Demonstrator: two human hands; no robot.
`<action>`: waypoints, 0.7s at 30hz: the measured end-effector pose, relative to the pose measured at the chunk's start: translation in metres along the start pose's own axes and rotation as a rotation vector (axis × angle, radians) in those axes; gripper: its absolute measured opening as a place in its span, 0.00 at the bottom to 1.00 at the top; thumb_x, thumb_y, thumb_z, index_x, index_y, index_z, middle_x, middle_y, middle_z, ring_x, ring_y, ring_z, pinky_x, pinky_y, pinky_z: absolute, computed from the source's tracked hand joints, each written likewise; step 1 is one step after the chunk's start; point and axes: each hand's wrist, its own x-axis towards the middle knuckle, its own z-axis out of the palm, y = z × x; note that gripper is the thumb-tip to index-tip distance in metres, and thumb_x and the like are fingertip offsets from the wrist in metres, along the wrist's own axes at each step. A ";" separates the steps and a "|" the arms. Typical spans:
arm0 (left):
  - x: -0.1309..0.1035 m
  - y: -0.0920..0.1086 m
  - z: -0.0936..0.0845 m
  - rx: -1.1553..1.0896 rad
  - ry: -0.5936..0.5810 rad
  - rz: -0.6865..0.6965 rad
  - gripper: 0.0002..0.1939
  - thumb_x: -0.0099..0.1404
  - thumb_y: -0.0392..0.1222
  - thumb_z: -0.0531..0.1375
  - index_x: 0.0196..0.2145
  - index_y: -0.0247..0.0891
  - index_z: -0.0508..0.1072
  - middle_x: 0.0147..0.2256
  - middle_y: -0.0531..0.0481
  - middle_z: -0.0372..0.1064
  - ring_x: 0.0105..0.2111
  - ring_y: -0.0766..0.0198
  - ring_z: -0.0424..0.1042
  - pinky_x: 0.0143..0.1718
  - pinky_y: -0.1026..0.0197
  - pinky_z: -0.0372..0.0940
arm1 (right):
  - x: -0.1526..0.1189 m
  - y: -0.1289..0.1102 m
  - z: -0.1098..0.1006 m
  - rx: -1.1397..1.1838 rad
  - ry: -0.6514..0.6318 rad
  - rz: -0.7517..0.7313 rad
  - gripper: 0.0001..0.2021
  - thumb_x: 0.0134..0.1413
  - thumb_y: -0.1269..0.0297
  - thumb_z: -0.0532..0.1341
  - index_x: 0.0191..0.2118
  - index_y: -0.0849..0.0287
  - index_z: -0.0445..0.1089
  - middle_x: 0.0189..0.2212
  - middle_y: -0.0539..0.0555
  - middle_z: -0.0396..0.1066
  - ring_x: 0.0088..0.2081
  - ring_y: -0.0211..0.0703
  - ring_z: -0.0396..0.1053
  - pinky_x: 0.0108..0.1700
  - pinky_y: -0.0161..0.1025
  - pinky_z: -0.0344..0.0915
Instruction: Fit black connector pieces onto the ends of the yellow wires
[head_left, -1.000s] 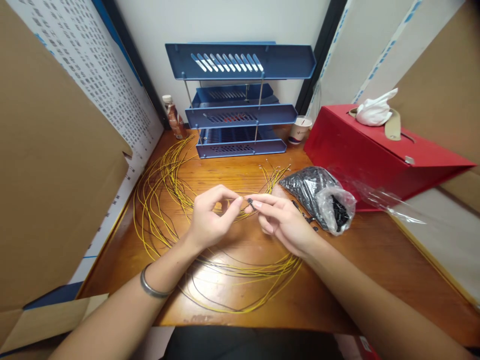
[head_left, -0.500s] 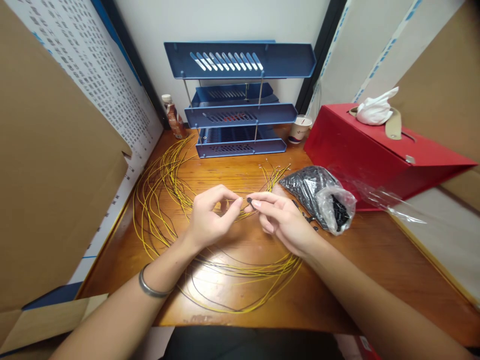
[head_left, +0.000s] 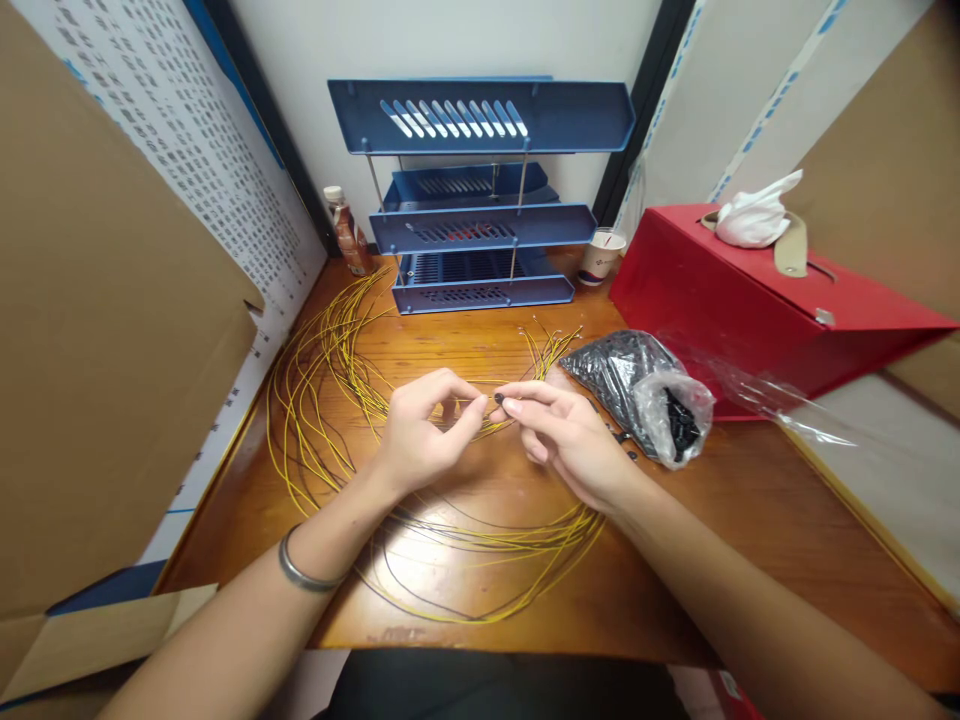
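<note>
My left hand (head_left: 427, 428) is closed in a pinch near the middle of the table, its thumb and forefinger on the end of a thin yellow wire. Facing it, my right hand (head_left: 566, 430) pinches a small black plastic part (head_left: 500, 398) between thumb and forefinger. The two sets of fingertips are a short gap apart. Whether the wire touches the black part is too small to tell. Yellow and black wires (head_left: 322, 400) lie in a wide loose loop under and around both hands. Their tips (head_left: 547, 345) fan out behind my right hand.
A clear bag of black parts (head_left: 626, 385) lies open right of my right hand, with a few loose pieces (head_left: 626, 440) beside it. Behind stand a blue tiered tray (head_left: 480, 120), a bottle (head_left: 349, 235) and a paper cup (head_left: 600, 258). A red box (head_left: 750, 300) stands at right.
The black part sits slightly differently in my right fingertips, with less of it showing. My left hand has hardly moved, and the view has shifted a little.
</note>
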 end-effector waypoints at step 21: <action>-0.001 -0.004 -0.001 0.080 -0.026 0.075 0.08 0.64 0.35 0.61 0.26 0.35 0.72 0.22 0.53 0.67 0.21 0.70 0.63 0.25 0.65 0.60 | 0.001 -0.001 0.001 -0.158 0.037 -0.075 0.12 0.51 0.58 0.69 0.39 0.59 0.81 0.28 0.52 0.76 0.16 0.26 0.54 0.19 0.31 0.47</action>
